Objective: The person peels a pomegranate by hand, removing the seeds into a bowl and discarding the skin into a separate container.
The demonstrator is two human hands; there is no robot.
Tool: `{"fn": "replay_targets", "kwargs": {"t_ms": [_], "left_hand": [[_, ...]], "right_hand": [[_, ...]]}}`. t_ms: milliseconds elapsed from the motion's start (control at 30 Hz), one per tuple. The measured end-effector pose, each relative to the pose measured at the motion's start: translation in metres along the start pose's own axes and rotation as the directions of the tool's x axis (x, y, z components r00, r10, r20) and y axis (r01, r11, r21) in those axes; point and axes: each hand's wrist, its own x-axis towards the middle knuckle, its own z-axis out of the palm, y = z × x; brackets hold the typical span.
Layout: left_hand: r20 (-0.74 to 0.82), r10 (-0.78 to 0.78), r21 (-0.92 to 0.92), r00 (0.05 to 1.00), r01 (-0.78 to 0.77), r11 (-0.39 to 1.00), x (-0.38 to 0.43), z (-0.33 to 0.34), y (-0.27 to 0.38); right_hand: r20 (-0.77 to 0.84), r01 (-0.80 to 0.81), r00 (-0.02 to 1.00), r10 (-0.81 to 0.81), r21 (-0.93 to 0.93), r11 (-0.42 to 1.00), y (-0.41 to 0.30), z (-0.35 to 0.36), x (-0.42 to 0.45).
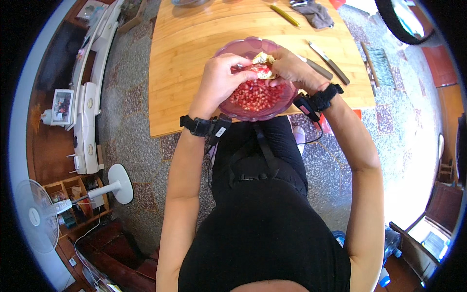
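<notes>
A purple translucent bowl [239,46] with a scalloped rim sits at the near edge of the wooden table, heaped with loose red pomegranate seeds [257,95]. Above the seeds, both hands grip one piece of pomegranate [263,70] with pale yellow rind and red seeds showing. My left hand [228,75] has its thumb and fingers at the piece's left side. My right hand [292,69] holds the rind from the right, its fingertips partly hidden beneath. Right of the bowl lie two knives, one brown-handled knife [334,67] and another [317,67] partly behind my right hand.
A yellow-green pen-like object [285,16] and a grey cloth [318,14] lie on the table's far side [189,65]. The base of another dish [189,2] shows at the top edge. A white standing fan [120,183] is on the floor at the left.
</notes>
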Motion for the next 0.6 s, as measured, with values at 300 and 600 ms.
{"fn": "replay_targets", "kwargs": {"t_ms": [300,600], "left_hand": [[-0.05,-0.07,-0.113,0.996,0.064,0.992,0.004,0.001,0.001],[-0.032,-0.047,0.002,0.998,0.047,0.999,0.003,-0.002,0.011]], "right_hand": [[-0.085,0.052,0.994,-0.069,-0.193,0.98,-0.009,0.006,-0.004],[-0.116,0.053,0.99,-0.078,-0.204,0.977,-0.004,0.004,0.002]]}}
